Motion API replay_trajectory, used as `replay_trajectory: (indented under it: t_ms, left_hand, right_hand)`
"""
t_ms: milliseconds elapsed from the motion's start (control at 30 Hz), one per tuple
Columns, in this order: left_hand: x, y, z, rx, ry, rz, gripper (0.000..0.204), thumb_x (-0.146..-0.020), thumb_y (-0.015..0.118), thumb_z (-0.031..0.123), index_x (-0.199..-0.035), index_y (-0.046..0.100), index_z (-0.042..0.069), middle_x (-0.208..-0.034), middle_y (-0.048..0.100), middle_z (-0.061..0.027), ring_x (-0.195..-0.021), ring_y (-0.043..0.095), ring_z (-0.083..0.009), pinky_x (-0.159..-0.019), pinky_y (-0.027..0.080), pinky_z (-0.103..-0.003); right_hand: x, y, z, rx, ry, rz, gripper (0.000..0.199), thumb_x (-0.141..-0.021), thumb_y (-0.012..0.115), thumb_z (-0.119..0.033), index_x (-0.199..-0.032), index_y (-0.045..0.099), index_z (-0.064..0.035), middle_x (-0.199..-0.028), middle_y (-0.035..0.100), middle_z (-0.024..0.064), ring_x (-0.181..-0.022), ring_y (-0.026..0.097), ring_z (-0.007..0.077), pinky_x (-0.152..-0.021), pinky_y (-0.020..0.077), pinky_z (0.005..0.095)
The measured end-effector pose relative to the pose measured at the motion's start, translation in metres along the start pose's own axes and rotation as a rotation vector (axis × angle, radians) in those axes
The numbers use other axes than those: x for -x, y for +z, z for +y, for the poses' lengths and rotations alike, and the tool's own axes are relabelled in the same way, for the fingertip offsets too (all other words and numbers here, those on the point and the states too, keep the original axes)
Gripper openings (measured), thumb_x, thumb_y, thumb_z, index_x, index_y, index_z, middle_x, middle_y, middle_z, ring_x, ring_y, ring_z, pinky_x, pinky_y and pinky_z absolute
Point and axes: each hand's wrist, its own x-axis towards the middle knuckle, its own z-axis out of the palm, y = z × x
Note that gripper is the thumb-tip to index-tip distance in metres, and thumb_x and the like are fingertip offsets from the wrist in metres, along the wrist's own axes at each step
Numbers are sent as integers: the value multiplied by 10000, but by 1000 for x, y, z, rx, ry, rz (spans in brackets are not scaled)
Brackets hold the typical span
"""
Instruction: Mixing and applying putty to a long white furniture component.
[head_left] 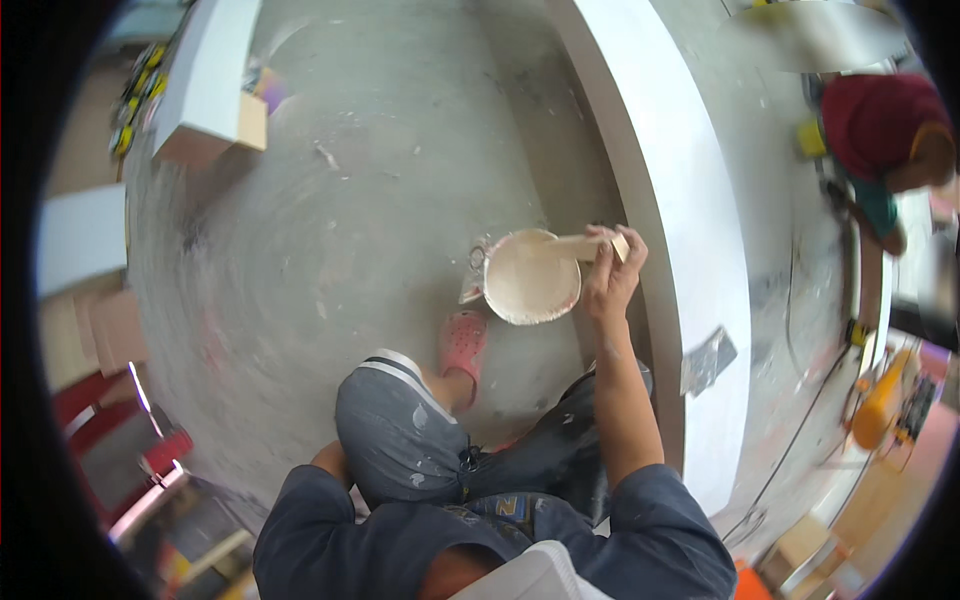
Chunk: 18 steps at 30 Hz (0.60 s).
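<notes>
Off-white round tub [535, 321] on grey floor [390, 220], R hand [614, 280] w/ fingers [602, 264] gripping a pale flat wooden-looking stick [570, 243] over it; L hand hidden, can't tell tbh.

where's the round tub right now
Head view, just right of centre: the round tub is between the pink clog, lower left, and the right hand.
</notes>
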Motion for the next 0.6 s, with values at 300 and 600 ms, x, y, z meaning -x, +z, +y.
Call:
replay_trajectory:
  t_ms: [300,600]
  left_hand:
    - [39,-1,-47,120,96,464,249,-753,620,235,-864,659,15,-787,652,-85,-750,562,-107,-665,460,-301]
    - [309,-75,100,189,1054,1039,236,-853,485,95,-1077,504,22,-987,600,-82,-852,584,-165,-770,462,-278]
  right_hand:
    - [-17,33,37,-331,-134,-250,189,-938,350,-199,-956,429,-29,-851,527,95,-791,518,163,-709,425,298]
    - [54,14,-31,-110,-298,-607,149,-767,596,-126,-886,556,-45,-777,598,122,-743,591,224,-687,456,324]
